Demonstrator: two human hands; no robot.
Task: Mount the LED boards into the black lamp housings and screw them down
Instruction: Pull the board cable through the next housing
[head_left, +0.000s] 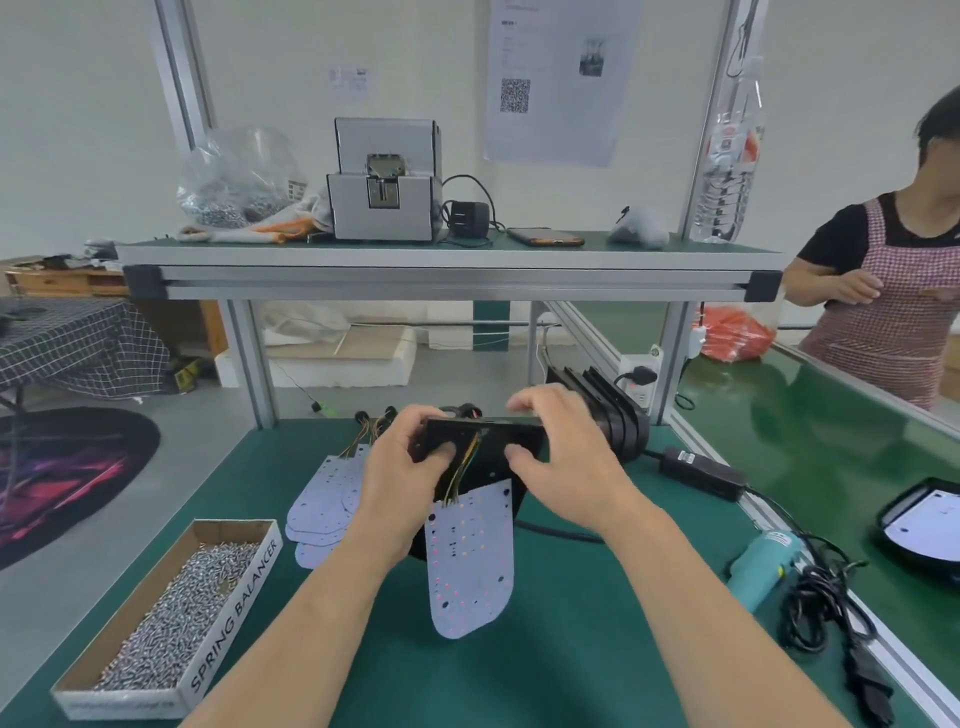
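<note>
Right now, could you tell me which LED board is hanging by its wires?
The LED board dangling below the held black lamp housing; the stacked boards lie flat to its left.

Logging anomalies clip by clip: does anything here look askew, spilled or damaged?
Only the LED board: it dangles by its wires below the black housing, which the left hand and right hand grip, so it is not seated. No spill or damage shows.

Gripping one black housing (498, 439) with left hand (400, 478) and right hand (566, 467); dangling one LED board (470, 561) below the grip; sitting left, one screw box (171, 623).
</note>
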